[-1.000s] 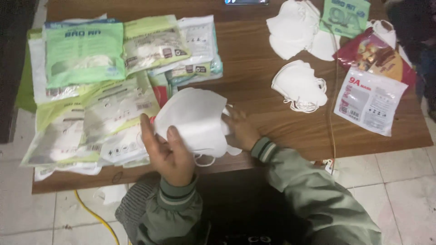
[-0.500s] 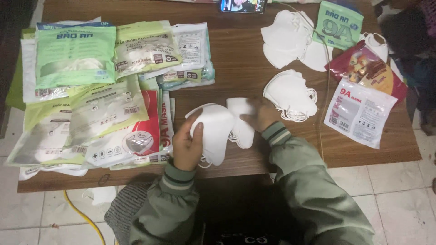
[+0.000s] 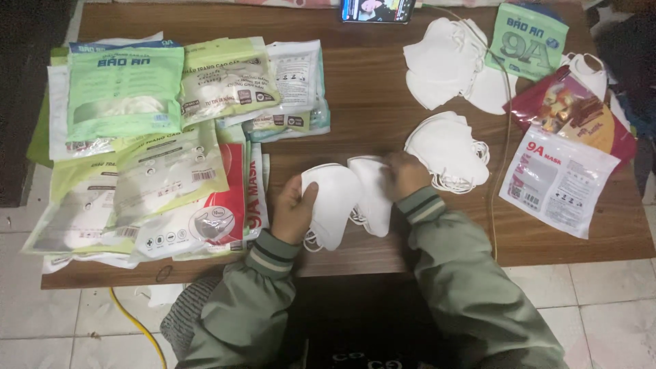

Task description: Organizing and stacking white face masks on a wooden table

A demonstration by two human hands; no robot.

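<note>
Hidden in part: the fingertips of the right hand [image 3: 404,174], tucked over the far edge of a folded white mask [image 3: 372,195]; the phone [image 3: 378,9] at the table's far edge, cut off by the frame. Hard to tell how many masks lie in the stack [image 3: 447,150] just right of the hands, or in the looser pile [image 3: 451,65] beyond it.

Left hand [image 3: 292,208] curled around the near-left side of another white mask [image 3: 331,203], thumb on top, fingers beneath (only loosely closed). Right hand closed on its mask's upper edge. Both masks soft, cup-shaped, matte cloth with thin ear loops, touching each other at the near middle of the wooden table [image 3: 355,116].

Glossy plastic packets: a green and white heap [image 3: 157,137] filling the left half, overlapping; one green packet [image 3: 529,41], a red one [image 3: 574,113] and a white one [image 3: 557,181] at right, near the edge.

Bare wood open between heap and stack, and along the near edge. Thin cord [image 3: 502,157] running down the right side.
</note>
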